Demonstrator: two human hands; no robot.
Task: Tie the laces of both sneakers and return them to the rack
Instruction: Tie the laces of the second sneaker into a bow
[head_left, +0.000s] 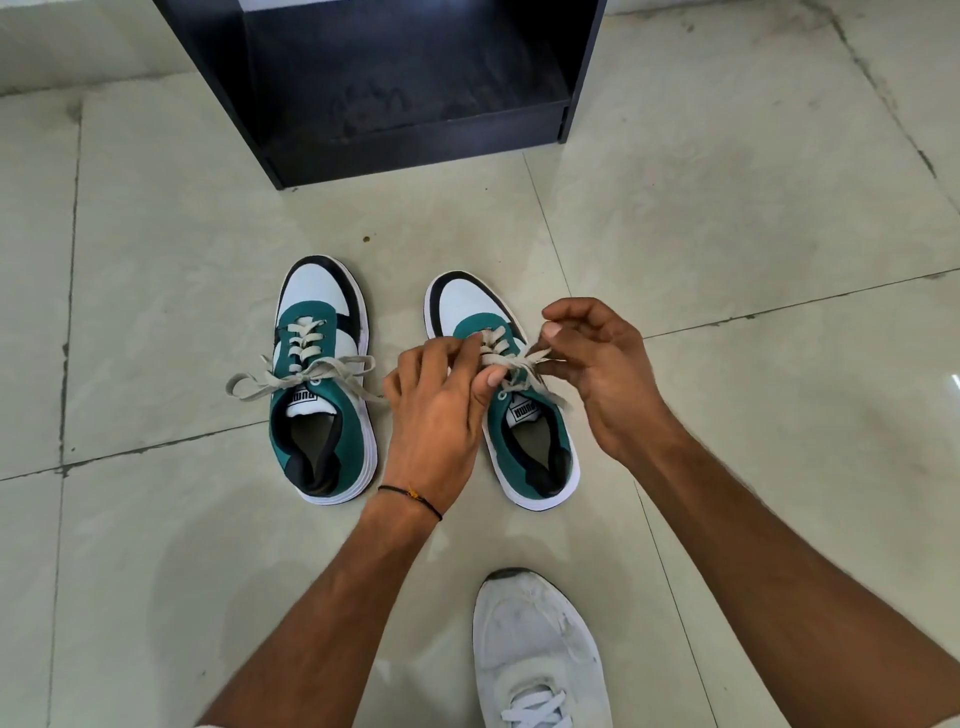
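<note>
**Second sneaker's laces mid-tie, first already bowed**

Two teal, white and black sneakers sit side by side on the tiled floor (727, 218), toes pointing toward the black shoe rack (395, 140), whose open lower shelf stands bare just beyond them. That layout seems deliberate: heels face the person, so the lace area is within easy reach, and the rack is near for the return.

The left sneaker (322, 384) carries a finished bow, its grey-white loops spread to either side of the tongue, and no hand touches it.

Work is on the right sneaker (511, 400). The left hand (436, 410) is closed on that shoe's laces (511, 366) at the middle, thumb pressed near the crossing, probably to keep the knot from slackening. The right hand (597, 374) pinches a lace strand between thumb and forefinger, other fingers curled loosely, drawing it out to the side. Whether a loop is already formed under the fingers cannot be told.

The person's own white shoe (535, 654) is planted on the floor in the foreground, and a thin black thread band (415, 499) circles the left wrist.

By this layout, roughly half the tying is done; both sneakers have yet to go onto the rack
</note>
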